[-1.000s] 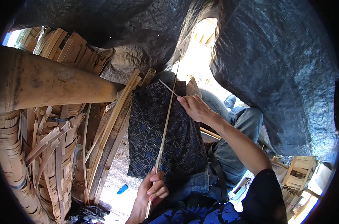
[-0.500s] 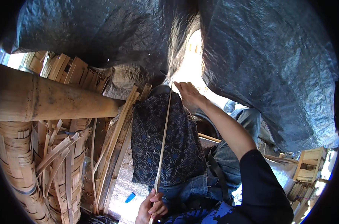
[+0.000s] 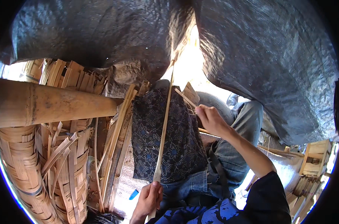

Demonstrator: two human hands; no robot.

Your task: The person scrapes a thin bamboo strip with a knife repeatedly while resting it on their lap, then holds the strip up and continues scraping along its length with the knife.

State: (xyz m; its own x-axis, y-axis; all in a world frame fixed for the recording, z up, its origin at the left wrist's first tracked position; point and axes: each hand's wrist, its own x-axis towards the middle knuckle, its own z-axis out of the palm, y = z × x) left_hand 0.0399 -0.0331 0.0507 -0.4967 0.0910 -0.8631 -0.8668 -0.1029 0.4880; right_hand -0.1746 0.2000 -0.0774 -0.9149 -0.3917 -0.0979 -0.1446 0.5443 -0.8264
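A long, narrow bamboo strip [image 3: 165, 127] runs from my lower body up over my lap toward the bright gap. My left hand [image 3: 149, 198] is closed round its wider near end. My right hand [image 3: 212, 120] is closed on a narrow pale stick [image 3: 185, 98], to the right of the strip and apart from it. Whether that stick is a tool's handle or a loose piece, I cannot tell. Dark patterned cloth [image 3: 169, 149] covers my thigh beneath the strip. A small flat wooden piece [image 3: 191, 92] shows just beyond the stick.
A thick bamboo pole [image 3: 53, 104] juts in from the left, above a woven bamboo basket [image 3: 18, 160]. Split bamboo slats [image 3: 115, 142] lean beside my lap. Dark tarpaulin [image 3: 266, 63] hangs in front. A small blue object [image 3: 133, 194] lies on the ground.
My right hand has drawn back from the strip's far part toward the right and nearer me; it now grips the pale stick. My left hand has moved slightly up.
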